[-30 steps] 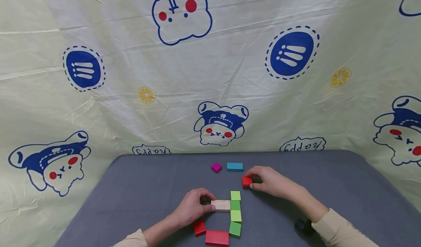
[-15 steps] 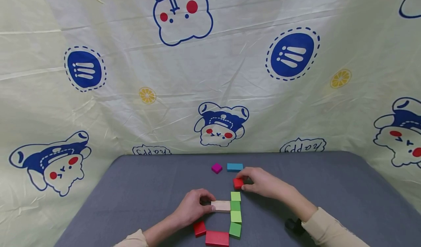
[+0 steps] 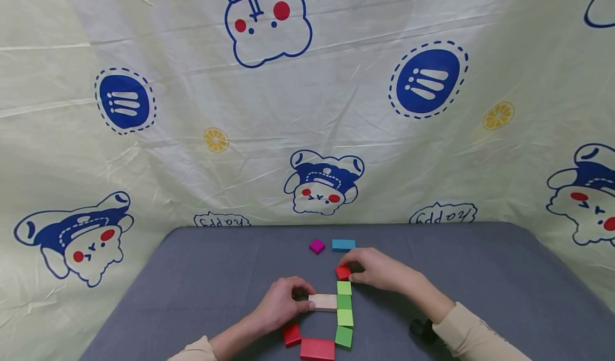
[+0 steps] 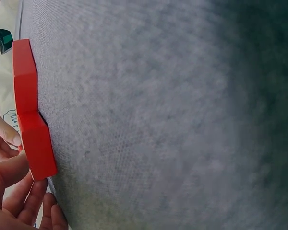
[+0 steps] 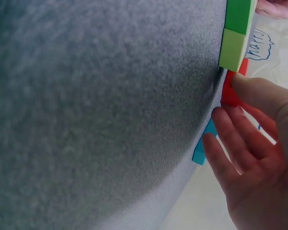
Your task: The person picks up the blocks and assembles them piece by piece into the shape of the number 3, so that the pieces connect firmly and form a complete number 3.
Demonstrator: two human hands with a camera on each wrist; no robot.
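Note:
My right hand (image 3: 379, 269) pinches a small red block (image 3: 343, 273) between thumb and fingers, at the far end of a column of green blocks (image 3: 344, 301). In the right wrist view the thumb presses the red block (image 5: 231, 91) right beside a light green block (image 5: 234, 50); the other fingers spread below. My left hand (image 3: 282, 303) holds the left end of a pale wooden block (image 3: 324, 302), whose right end meets the column. Nearer me lie a large red block (image 3: 317, 349) and a smaller tilted red block (image 3: 291, 335), both large in the left wrist view.
Toward the back of the grey table (image 3: 216, 265) lie a magenta block (image 3: 317, 246), turned cornerwise, and a blue block (image 3: 343, 245) just beyond my right fingers. A printed cloth (image 3: 259, 179) hangs behind the table. A black device (image 3: 423, 331) sits at my right wrist.
My right hand has carried the small red block left and slightly nearer, from beside the column to its far end. My left hand and the pale block have stayed in place.

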